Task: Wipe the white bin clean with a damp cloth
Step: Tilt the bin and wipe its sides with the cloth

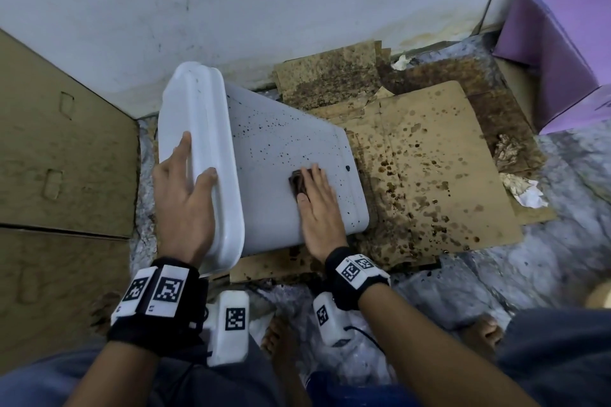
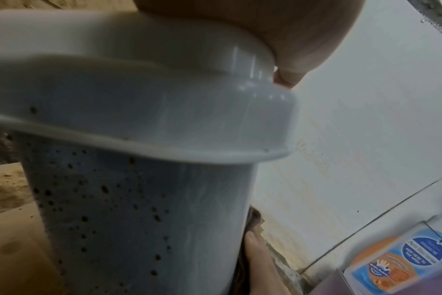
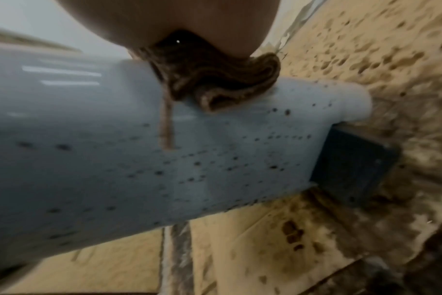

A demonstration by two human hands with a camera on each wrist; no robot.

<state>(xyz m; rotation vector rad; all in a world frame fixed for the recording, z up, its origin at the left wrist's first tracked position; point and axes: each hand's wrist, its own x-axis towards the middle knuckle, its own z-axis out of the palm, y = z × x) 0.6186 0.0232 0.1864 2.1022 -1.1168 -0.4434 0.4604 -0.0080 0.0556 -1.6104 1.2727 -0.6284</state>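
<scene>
The white bin point(image 1: 264, 149) lies tilted on its side on stained cardboard, its wall speckled with dark spots. My left hand point(image 1: 185, 188) holds its lid end, fingers over the top and thumb on the rim. The right hand point(image 1: 317, 205) lies flat with straight fingers on the bin's side, pressing a dark brown cloth point(image 1: 299, 180) against it. In the right wrist view the crumpled cloth point(image 3: 215, 79) is squeezed between palm and bin point(image 3: 164, 155). The left wrist view shows the bin's rim point(image 2: 164, 123) and its spotted wall.
Stained cardboard sheets point(image 1: 429, 175) cover the floor to the right, with crumpled paper point(image 1: 525, 192) on them. A purple box point(image 1: 562, 43) stands at the far right, a white wall point(image 1: 264, 3) behind, brown cardboard point(image 1: 59, 149) at the left. My bare feet point(image 1: 482, 334) are below.
</scene>
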